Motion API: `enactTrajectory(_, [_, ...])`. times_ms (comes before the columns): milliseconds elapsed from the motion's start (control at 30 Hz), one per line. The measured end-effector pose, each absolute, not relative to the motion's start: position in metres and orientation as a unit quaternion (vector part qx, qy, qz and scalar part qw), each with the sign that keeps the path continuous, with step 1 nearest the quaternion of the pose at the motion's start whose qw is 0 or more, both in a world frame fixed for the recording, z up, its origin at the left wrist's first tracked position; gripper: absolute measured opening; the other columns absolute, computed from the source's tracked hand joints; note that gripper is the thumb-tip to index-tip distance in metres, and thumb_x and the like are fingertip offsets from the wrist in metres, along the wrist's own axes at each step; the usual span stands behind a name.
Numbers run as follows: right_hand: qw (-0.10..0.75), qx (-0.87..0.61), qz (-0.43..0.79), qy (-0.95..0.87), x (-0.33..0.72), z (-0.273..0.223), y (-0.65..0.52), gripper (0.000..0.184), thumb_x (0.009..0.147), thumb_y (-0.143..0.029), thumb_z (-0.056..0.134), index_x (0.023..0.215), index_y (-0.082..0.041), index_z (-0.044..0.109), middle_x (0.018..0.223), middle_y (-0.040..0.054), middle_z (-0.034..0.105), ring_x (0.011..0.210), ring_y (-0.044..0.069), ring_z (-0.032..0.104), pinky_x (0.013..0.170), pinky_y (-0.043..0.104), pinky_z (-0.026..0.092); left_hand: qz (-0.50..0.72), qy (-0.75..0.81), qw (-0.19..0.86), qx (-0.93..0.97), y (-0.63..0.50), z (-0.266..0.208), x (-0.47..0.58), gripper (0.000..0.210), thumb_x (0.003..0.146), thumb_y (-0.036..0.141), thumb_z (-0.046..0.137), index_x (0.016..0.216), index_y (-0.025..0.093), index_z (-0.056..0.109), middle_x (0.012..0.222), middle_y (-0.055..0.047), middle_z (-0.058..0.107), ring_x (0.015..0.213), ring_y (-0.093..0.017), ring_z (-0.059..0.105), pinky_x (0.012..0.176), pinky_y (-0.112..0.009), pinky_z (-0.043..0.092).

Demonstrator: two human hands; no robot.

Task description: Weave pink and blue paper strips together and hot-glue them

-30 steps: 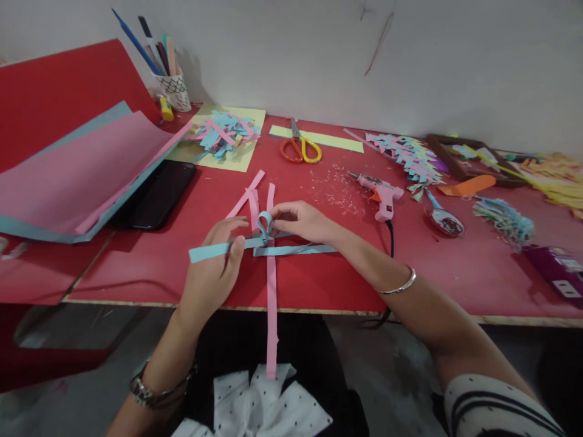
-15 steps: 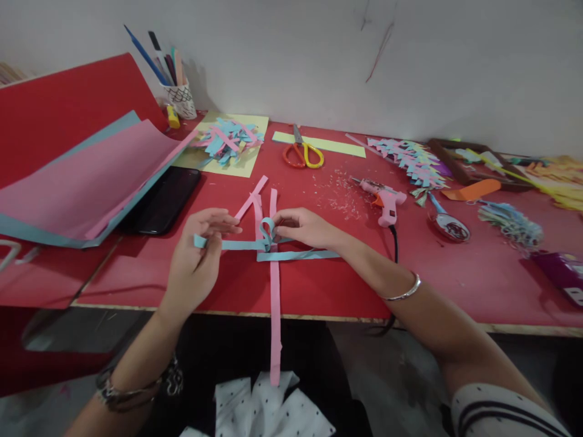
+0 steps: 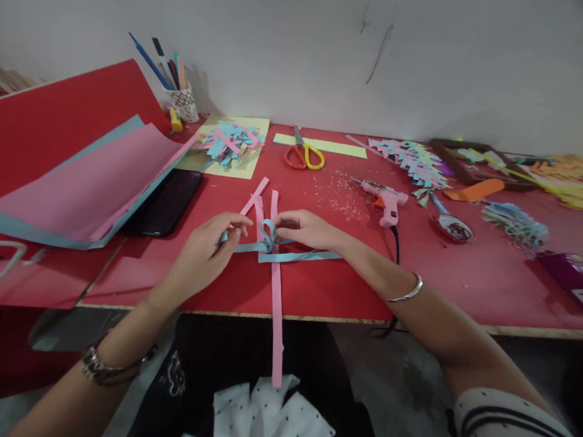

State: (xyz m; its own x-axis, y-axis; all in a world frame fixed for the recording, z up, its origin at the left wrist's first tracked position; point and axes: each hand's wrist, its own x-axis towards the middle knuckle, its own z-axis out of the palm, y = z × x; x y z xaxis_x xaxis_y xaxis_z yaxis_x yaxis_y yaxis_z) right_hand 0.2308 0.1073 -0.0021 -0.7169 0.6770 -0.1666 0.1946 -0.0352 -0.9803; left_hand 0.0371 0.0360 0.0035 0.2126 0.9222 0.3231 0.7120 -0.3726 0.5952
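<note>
My right hand (image 3: 298, 229) pinches the small loop of a light-blue paper strip (image 3: 268, 229) between thumb and fingertips. The loop stands where the blue strip crosses pink paper strips (image 3: 277, 303). My left hand (image 3: 214, 246) hovers over the blue strip's left part, thumb and fingers apart. A bit of blue shows in the gap between them, and the strip's end is hidden behind the hand. Another light-blue strip (image 3: 305, 257) lies across the pink one, running right under my right wrist. One long pink strip hangs past the table edge toward my lap.
Behind the strips lie scissors (image 3: 304, 156) and a pile of paper snippets (image 3: 232, 142). A pink glue gun (image 3: 387, 200) with its cord rests to the right, near a spoon (image 3: 453, 227). On the left are a black phone (image 3: 168, 203) and pink sheets (image 3: 95, 176).
My left hand has moved right along the blue strip, closer to the loop. My right hand keeps its pinch on the loop. The view has shifted slightly.
</note>
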Motion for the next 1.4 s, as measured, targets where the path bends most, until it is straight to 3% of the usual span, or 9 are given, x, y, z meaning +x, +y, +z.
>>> enactTrajectory(200, [0.18,-0.331,0.635,-0.674,0.231,-0.002,0.108,0.009,0.075,-0.009,0.049,0.073,-0.016,0.055,0.072,-0.0019,0.058,0.07,0.007,0.056,0.075,0.025,0.046,0.167,0.479,0.011,0.862,0.041,-0.001,0.029,0.027,0.086,0.029,0.033,0.092,0.019,0.057,0.089,-0.004,0.06,0.071,-0.014,0.057,0.056,-0.023,0.042])
enactTrajectory(367, [0.177,-0.329,0.633,-0.678,0.231,-0.003,0.108,0.008,0.075,-0.011,0.049,0.074,-0.016,0.055,0.075,-0.0009,0.059,0.073,0.009,0.056,0.077,0.027,0.046,0.084,0.428,-0.056,0.898,0.043,-0.009,0.026,0.03,0.087,0.026,0.032,0.098,0.022,0.059,0.086,-0.004,0.06,0.063,-0.011,0.057,0.048,-0.019,0.038])
enactTrajectory(633, [0.172,-0.33,0.621,-0.69,0.231,-0.002,0.108,0.007,0.075,-0.012,0.049,0.074,-0.016,0.054,0.076,-0.0007,0.058,0.072,0.008,0.055,0.075,0.026,0.046,0.118,0.36,-0.122,0.917,0.038,-0.013,0.025,0.041,0.089,0.02,0.022,0.105,0.028,0.059,0.093,-0.004,0.063,0.069,-0.013,0.061,0.053,-0.022,0.046])
enactTrajectory(900, [0.172,-0.327,0.598,-0.711,0.232,-0.001,0.108,0.008,0.076,-0.012,0.048,0.075,-0.016,0.055,0.075,-0.0002,0.06,0.071,0.008,0.056,0.075,0.025,0.047,0.13,0.336,-0.109,0.927,0.035,-0.015,0.022,0.04,0.088,0.019,0.025,0.098,0.026,0.063,0.098,0.0,0.068,0.065,-0.012,0.061,0.06,-0.024,0.048])
enactTrajectory(1167, [0.177,-0.331,0.611,-0.697,0.231,0.0,0.107,0.009,0.077,-0.01,0.048,0.076,-0.015,0.056,0.075,-0.0004,0.059,0.069,0.008,0.056,0.072,0.024,0.047,0.123,0.345,-0.056,0.929,0.033,-0.015,0.024,0.04,0.084,0.02,0.027,0.104,0.026,0.061,0.098,-0.003,0.067,0.069,-0.012,0.061,0.065,-0.025,0.048])
enactTrajectory(1400, [0.179,-0.341,0.605,-0.697,0.231,0.0,0.107,0.008,0.076,-0.011,0.049,0.074,-0.016,0.055,0.075,-0.0007,0.06,0.071,0.008,0.057,0.073,0.024,0.047,0.123,0.328,-0.099,0.932,0.033,-0.015,0.025,0.039,0.084,0.018,0.029,0.108,0.026,0.059,0.095,-0.003,0.067,0.064,-0.011,0.059,0.06,-0.024,0.047])
